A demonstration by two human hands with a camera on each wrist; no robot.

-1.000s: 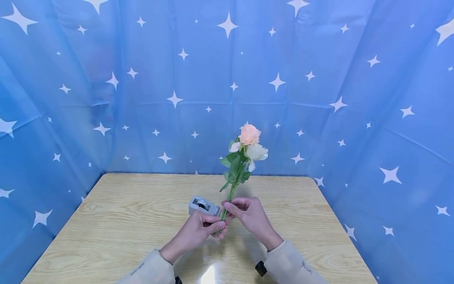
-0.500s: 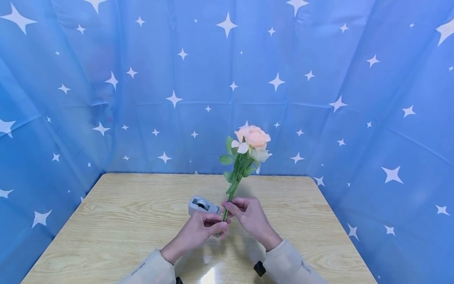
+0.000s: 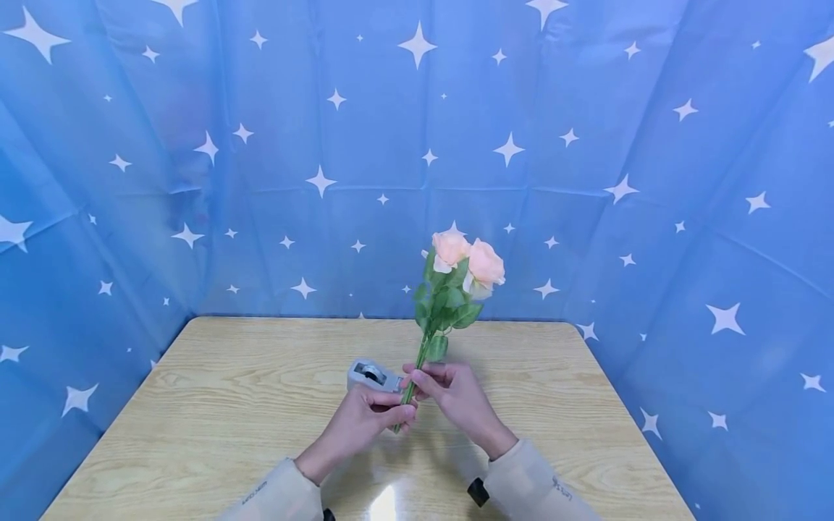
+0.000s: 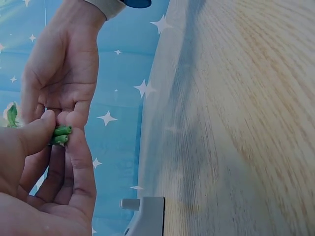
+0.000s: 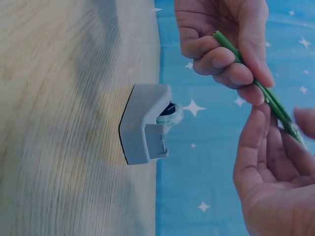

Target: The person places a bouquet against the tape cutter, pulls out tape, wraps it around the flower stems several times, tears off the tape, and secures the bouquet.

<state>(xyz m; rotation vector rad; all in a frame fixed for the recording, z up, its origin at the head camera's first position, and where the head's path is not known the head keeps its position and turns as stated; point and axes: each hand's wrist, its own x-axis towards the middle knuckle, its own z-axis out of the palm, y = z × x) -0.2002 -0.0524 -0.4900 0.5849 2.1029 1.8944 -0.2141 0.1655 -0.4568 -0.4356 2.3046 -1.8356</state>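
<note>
A small bunch of artificial roses (image 3: 486, 262), pale pink with green leaves (image 3: 443, 307), is held up over the table, leaning a little to the right. My left hand (image 3: 365, 423) pinches the green stems (image 5: 273, 101) near their lower ends between thumb and fingers. Just above it, my right hand (image 3: 456, 396) grips the same stems with thumb and fingertips. Cut stem ends (image 4: 61, 135) poke out past the left thumb in the left wrist view. Behind the left hand stands a grey tape dispenser (image 5: 140, 128) with a roll of tape (image 5: 170, 115) in it.
The light wood table (image 3: 228, 405) spreads to both sides of the hands. A blue curtain (image 3: 260, 166) with white stars hangs beyond its back and side edges.
The bunch has turned about its stems: the rose heads, one above the other before, now sit side by side, and the leaves have swung round. Both hands stay in nearly the same place.
</note>
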